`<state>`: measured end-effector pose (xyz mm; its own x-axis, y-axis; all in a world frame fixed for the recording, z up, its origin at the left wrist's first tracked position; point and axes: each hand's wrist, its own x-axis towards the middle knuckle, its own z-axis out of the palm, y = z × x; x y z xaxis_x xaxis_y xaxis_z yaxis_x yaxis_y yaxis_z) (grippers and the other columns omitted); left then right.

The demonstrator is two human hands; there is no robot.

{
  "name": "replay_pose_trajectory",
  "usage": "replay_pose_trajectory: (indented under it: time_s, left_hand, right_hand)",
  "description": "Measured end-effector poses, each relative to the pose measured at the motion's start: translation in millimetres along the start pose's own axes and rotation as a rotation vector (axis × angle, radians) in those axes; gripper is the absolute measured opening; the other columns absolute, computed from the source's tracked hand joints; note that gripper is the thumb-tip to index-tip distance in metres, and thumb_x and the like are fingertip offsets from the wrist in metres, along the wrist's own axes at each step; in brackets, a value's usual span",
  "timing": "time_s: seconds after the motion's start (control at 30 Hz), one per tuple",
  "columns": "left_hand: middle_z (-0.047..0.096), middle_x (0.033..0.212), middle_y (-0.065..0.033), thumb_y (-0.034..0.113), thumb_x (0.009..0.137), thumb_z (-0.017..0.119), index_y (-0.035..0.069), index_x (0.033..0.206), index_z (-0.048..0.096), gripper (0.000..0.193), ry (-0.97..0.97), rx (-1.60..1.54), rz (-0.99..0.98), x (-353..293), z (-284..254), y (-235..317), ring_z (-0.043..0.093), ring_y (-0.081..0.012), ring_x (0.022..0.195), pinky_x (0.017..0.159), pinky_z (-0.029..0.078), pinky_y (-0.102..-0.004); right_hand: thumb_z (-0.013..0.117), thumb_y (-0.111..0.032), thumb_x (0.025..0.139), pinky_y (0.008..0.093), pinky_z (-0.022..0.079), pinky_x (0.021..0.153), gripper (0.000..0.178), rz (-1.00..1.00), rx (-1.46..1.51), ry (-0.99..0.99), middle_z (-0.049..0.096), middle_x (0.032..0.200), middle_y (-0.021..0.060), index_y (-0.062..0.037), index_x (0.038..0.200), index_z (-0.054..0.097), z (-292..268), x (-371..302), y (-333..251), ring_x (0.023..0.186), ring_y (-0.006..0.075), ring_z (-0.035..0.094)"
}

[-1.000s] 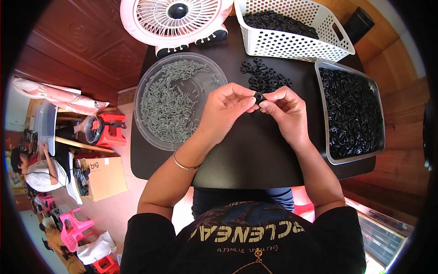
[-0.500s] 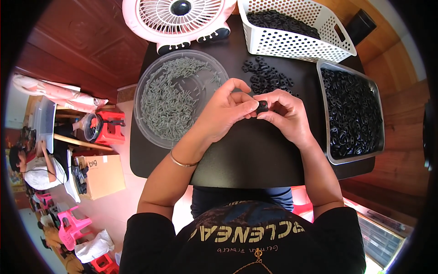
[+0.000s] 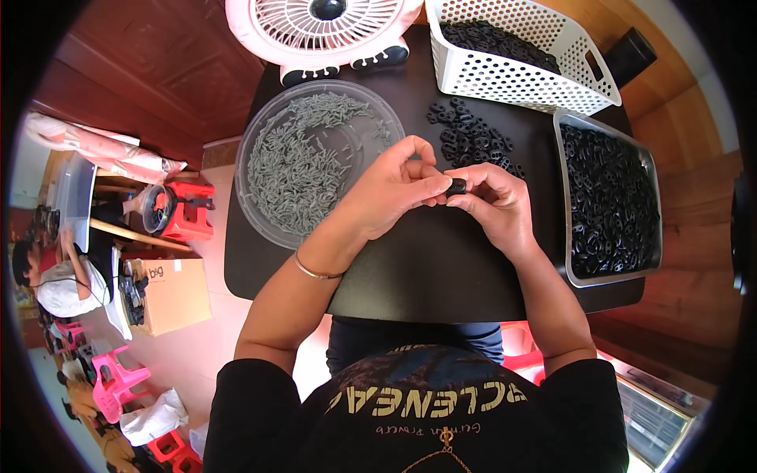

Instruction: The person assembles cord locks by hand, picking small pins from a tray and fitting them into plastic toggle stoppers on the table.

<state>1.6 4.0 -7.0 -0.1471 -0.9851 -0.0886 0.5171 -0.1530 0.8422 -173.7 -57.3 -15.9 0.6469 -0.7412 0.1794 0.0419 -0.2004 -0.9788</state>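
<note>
Above the middle of the dark table [image 3: 426,284], my two hands meet at a small black plastic piece [image 3: 456,188]. My left hand [image 3: 398,189] pinches it from the left between thumb and fingertips. From the other side my right hand [image 3: 498,205] grips it with thumb and index finger. The fingers hide part of the piece. Just beyond them lies a loose pile of small black plastic parts with holes [image 3: 471,134]. To the left, a round clear tub [image 3: 361,162] holds many small grey pegs.
A metal tray [image 3: 615,277] full of black parts stands at the right. Behind are a white perforated basket [image 3: 512,87] with black parts and a pink fan [image 3: 315,52]. On the floor at left are a cardboard box [image 3: 177,296], stools and a seated person [image 3: 75,288].
The black piece has turned slightly between my fingers; its reddish spot no longer shows. Both hands keep their pinch. The view has shifted a little, moving the tabletop things rightward.
</note>
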Motion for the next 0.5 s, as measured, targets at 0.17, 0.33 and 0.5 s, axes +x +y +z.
replay_pose_trajectory:
  time_s: [0.17, 0.33, 0.5]
  left_hand:
    - [0.056, 0.078, -0.0079, 0.006, 0.081, 0.061, 0.005, 0.092, 0.040, 0.023, 0.000, 0.044, 0.010, -2.2, 1.2, 0.5, 0.054, -0.0116, 0.070, 0.063, 0.045, -0.0227]
    - [0.057, 0.079, -0.0083, 0.006, 0.081, 0.061, 0.004, 0.094, 0.040, 0.025, 0.067, 0.002, 0.022, -2.9, 4.7, 6.0, 0.056, -0.0123, 0.071, 0.066, 0.047, -0.0228]
    - [0.057, 0.079, -0.0085, 0.006, 0.080, 0.062, 0.004, 0.093, 0.041, 0.025, 0.043, 0.002, 0.040, -1.7, 3.1, 5.8, 0.056, -0.0122, 0.072, 0.066, 0.047, -0.0228]
  right_hand:
    - [0.070, 0.001, 0.070, 0.0210, 0.046, 0.063, 0.027, -0.026, 0.115, -0.046, 0.060, 0.083, 0.0018, -0.0032, 0.096, 0.063, 0.1, 3.1, -1.2, 0.069, 0.0061, 0.054]
    - [0.070, 0.002, 0.069, 0.0205, 0.046, 0.062, 0.031, -0.085, 0.000, -0.052, 0.060, 0.083, 0.0012, -0.0039, 0.099, 0.062, -0.7, 5.9, -4.6, 0.068, 0.0057, 0.053]
    - [0.069, 0.003, 0.069, 0.0204, 0.046, 0.063, 0.031, -0.082, -0.015, -0.032, 0.060, 0.084, 0.0022, -0.0032, 0.099, 0.062, 0.2, 6.7, -6.5, 0.070, 0.0061, 0.055]
